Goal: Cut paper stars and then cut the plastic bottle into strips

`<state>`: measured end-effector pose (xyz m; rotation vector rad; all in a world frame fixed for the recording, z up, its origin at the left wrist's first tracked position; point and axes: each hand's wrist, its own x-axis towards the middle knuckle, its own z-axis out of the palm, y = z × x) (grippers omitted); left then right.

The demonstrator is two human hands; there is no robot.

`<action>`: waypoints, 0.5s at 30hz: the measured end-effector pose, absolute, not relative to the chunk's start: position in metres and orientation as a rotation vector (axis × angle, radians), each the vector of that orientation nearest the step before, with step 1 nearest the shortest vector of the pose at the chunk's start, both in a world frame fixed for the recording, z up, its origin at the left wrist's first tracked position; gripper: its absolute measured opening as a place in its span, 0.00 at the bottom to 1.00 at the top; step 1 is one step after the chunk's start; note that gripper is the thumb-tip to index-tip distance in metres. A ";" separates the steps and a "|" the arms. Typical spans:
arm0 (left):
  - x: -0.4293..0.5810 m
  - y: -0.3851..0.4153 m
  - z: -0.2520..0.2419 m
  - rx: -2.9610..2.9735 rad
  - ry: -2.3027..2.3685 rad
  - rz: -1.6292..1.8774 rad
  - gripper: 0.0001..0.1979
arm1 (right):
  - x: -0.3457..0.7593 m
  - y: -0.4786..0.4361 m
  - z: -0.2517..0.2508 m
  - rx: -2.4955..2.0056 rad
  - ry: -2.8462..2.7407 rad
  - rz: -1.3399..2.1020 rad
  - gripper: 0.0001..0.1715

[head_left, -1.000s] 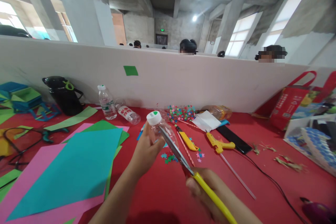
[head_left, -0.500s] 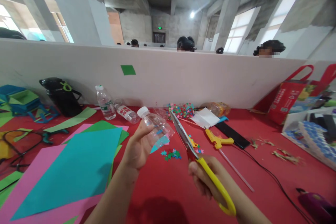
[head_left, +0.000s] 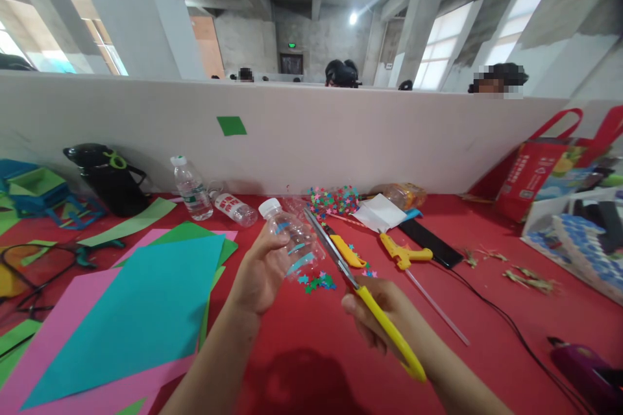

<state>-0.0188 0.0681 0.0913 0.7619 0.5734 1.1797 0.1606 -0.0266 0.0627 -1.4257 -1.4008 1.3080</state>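
Note:
A clear plastic bottle [head_left: 296,240] with a white cap is in my left hand [head_left: 263,266], tilted with its cap toward the upper left. My right hand [head_left: 377,311] grips yellow-handled scissors [head_left: 384,324], whose blades point up and left beside the bottle; whether they touch it I cannot tell. Below the bottle lie small coloured paper stars [head_left: 318,283]. A yellow utility knife [head_left: 349,251] rests on the table just behind the scissors.
On the left lie sheets of blue paper [head_left: 131,311]; a black flask [head_left: 107,178] and two bottles stand or lie behind. To the right are a yellow glue gun [head_left: 403,253], a black phone [head_left: 431,243] and a red bag [head_left: 540,168]. A white partition [head_left: 302,136] runs along the back.
The scissors have shifted slightly left and turned, so the utility knife shows more fully. The bottle has moved slightly right and turned a little in my left hand.

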 end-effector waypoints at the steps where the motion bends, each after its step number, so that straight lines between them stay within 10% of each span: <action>1: -0.018 0.067 0.092 0.759 0.583 1.186 0.25 | 0.160 -0.026 0.063 -1.424 -1.406 1.307 0.28; 15: -0.021 0.074 0.096 0.771 0.737 1.368 0.12 | 0.173 -0.033 0.062 -1.365 -1.638 1.305 0.27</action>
